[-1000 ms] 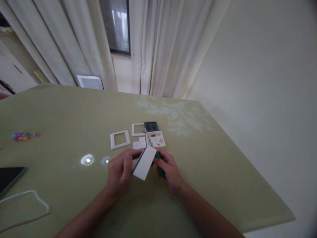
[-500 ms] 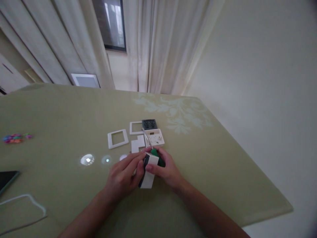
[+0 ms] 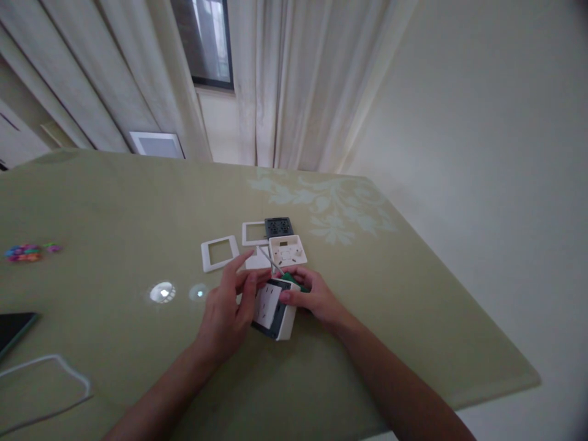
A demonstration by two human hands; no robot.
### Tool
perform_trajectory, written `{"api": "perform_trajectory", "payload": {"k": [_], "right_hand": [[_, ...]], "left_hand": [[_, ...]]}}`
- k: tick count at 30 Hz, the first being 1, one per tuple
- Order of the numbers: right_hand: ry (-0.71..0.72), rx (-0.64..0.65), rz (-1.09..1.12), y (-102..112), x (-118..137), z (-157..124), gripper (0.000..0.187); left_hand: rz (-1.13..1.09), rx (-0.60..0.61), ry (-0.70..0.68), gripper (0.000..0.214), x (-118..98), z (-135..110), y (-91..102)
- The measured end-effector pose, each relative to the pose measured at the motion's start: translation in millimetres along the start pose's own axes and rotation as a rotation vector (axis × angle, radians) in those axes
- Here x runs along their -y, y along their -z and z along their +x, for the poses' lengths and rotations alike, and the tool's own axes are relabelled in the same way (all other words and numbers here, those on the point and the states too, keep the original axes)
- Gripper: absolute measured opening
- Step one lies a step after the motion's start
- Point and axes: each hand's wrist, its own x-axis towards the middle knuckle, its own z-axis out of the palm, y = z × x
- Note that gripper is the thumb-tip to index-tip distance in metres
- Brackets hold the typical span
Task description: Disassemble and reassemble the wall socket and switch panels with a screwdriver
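Green tabletop (image 3: 404, 318) near pale curtains (image 3: 307, 79) and wall (image 3: 496, 153)

Tabletop (image 3: 128, 190): pale green, spread wide in front of you, with a white leafy pattern (image 3: 328, 205) near its far right corner.
Curtains (image 3: 307, 79): cream, hanging in folds beyond the far edge you face.
Window (image 3: 202, 40): dark-framed, showing between them.
Wall (image 3: 496, 153): plain and pale, on your right.
Light: dim, with two round reflections (image 3: 162, 293) on the tabletop to your left.
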Motion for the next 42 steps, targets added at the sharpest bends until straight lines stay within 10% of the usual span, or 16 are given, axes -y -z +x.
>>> {"api": "perform_trajectory", "payload": {"k": [7,21,25,32,42], "right_hand": [[-0.082,0.146,0.000,9,-2,4,0.069],[0.145,0.014,-0.247,2,-9,4,0.038],[0.306,-0.103,-0.251,-5,-3,-3,0.023],[0.188,0.121,-0.123,-14,13,-19,0.042],[0.315,-0.109,-0.221,-12,13,-21,0.016]], "left_hand": [[0.041,0.098,-0.095,0.050,14,1,-5.2],[-0.254,-0.015,-0.033,0.030,-5,4,10.5],[-0.681,0.157,0.041,0.012,-12,2,12.1],[-0.986,0.439,0.192,0.021,-18,-9,5.4],[-0.643,0.446,0.155,0.018,-17,-6,15.9]]}}
